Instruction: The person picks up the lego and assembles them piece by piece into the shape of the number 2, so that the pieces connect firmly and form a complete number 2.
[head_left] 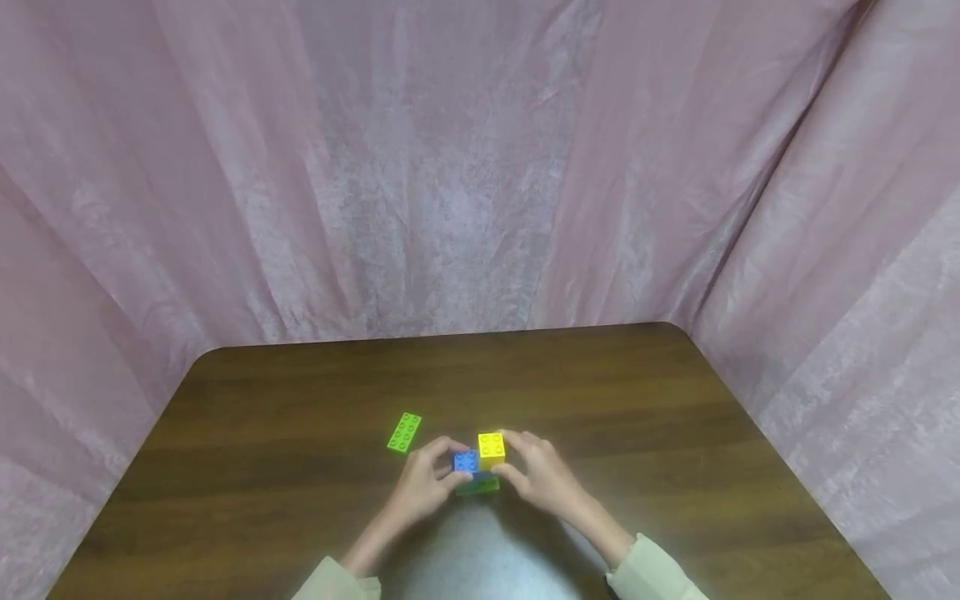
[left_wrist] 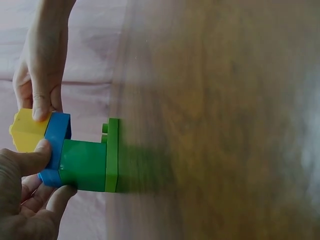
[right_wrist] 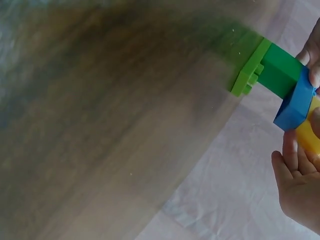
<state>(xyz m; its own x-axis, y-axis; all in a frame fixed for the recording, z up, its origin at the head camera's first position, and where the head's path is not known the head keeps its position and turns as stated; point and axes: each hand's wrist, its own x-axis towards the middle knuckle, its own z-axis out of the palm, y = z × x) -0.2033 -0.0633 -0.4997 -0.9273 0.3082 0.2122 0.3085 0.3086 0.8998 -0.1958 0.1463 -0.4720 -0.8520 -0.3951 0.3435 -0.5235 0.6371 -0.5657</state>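
Note:
A small stack of toy building bricks stands on the table between both hands. Its base is a light green studded plate (left_wrist: 112, 162), topped by a dark green brick (left_wrist: 84, 162). Above that lies a blue brick (head_left: 465, 461), sticking out sideways past the green one. A yellow square brick (head_left: 491, 448) with its studs up sits on the blue brick's right end. My left hand (head_left: 422, 483) pinches the blue brick between thumb and fingers. From the other side, my right hand (head_left: 547, 482) grips the yellow brick, its fingertips also close to the blue brick's end.
A second light green studded plate (head_left: 405, 432) lies flat on the brown wooden table (head_left: 300, 417), beyond the left hand. Pink curtains (head_left: 450, 167) hang behind the table's far edge and along its sides.

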